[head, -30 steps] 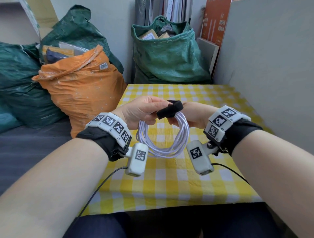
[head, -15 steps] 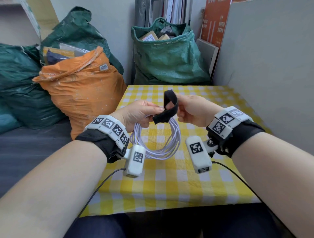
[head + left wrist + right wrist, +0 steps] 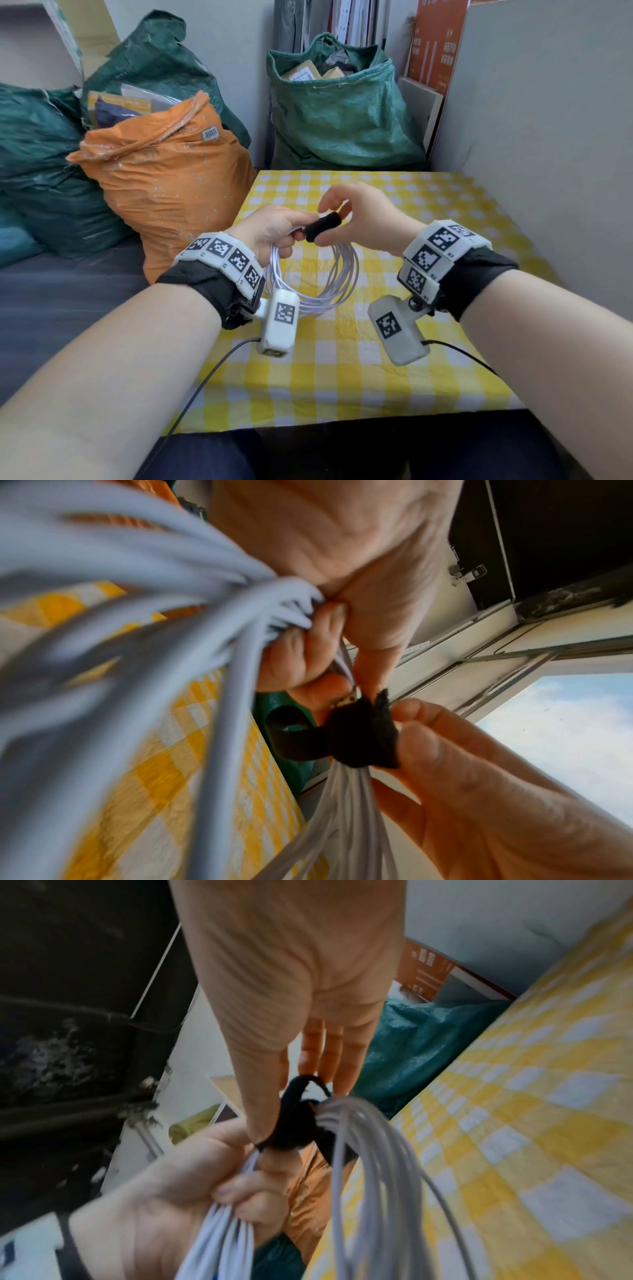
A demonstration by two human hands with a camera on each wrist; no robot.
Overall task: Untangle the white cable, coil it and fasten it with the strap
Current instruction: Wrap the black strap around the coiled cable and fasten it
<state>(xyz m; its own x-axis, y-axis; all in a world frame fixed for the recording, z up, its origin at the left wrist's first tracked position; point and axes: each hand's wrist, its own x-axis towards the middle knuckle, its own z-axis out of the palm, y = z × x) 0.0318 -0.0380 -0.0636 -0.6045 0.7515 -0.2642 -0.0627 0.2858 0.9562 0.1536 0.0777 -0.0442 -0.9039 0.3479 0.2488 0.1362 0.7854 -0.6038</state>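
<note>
Head view: above the yellow checked tablecloth (image 3: 342,359), the left hand (image 3: 274,229) grips the coiled white cable (image 3: 322,291). Right hand (image 3: 363,219) pinches the black strap (image 3: 323,226) wrapped around the coil's top, beside the left fingers (image 3: 301,653).

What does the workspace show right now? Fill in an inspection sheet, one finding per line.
Surface: table under yellow checked cloth.
Job's things: white cable coiled, held above the table; black strap wrapped round the bundle.
Clutter: nothing seen on the table.
Hands: left hand grips the coil; right hand pinches the strap.
Cables: black leads from the wrist cameras.
Surroundings: orange sack, green sacks, grey wall.
</note>
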